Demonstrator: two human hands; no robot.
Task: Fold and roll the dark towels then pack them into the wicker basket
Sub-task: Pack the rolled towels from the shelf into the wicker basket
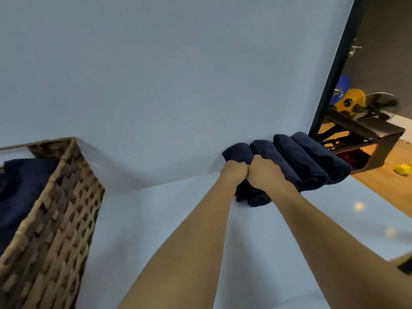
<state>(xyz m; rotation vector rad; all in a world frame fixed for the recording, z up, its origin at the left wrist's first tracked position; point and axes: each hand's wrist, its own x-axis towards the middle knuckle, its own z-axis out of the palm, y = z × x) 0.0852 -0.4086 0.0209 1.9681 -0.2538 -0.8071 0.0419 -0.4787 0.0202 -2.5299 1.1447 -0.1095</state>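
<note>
Forearms rise from the bottom edge toward the middle right of the frame, side by side over a pale blue worktop [156, 219]. At the lower left, nearest the camera, stands the basket [58, 219], its woven wall tilted in the wide-angle view. A dark towel [22, 186] lies inside it, showing above the rim at the left edge.

Further in, the two hands meet with knuckles touching. The left hand [234, 172] has its fingers curled down over the leftmost roll [238, 152]. The right hand [267, 175] is curled over the second roll [264, 148] just beside it. The fingertips of both are hidden in the cloth. A dark towel end shows below the hands, but which roll it belongs to cannot be told.

These two belong to a row of four navy rolls [312, 161] lying tight against one another. The row sits at the back of the worktop, where it meets a plain blue backdrop [156, 63] that fills the upper frame.

At the far right, past a black frame [334, 74], are a wooden floor [390, 186], a small yellow block [403, 169], a dark metal bracket [379, 134] and a yellow plate [354, 101] with a blue one [343, 85] behind it.
</note>
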